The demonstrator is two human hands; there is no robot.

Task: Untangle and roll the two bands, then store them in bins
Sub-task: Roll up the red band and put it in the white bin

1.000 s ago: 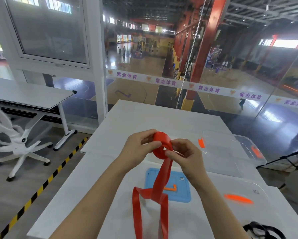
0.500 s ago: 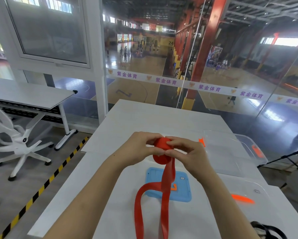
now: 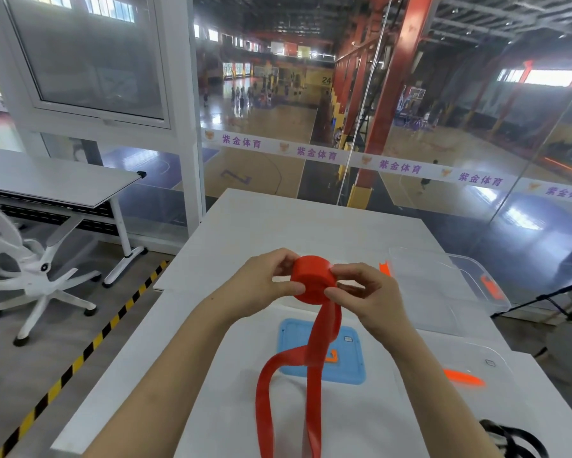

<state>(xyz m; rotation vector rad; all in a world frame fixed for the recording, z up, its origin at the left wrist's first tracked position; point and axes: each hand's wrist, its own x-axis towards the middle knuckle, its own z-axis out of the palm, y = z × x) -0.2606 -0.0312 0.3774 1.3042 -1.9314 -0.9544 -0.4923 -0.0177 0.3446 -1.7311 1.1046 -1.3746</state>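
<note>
Left grip (image 3: pixel 261 285) and right grip (image 3: pixel 365 294) raised above worktop (image 3: pixel 278 219). Both pinch rolled part of red band (image 3: pixel 311 279), held between them: left thumb and fingers curled round roll's left side, right thumb and fingertips on its right side. Unrolled tail hangs below grips, twisted, looping down past bottom edge of view. Blue mat (image 3: pixel 352 368) on worktop beneath grips, behind hanging tail. Far clear bin (image 3: pixel 436 292) just right of right grip. Near clear bin (image 3: pixel 496 357) lower right. Black band (image 3: pixel 516 441) at bottom right, well apart from grips.

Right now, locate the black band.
Head view, bottom right: the black band lies on the white table, just this side of the nearer clear bin.
</note>
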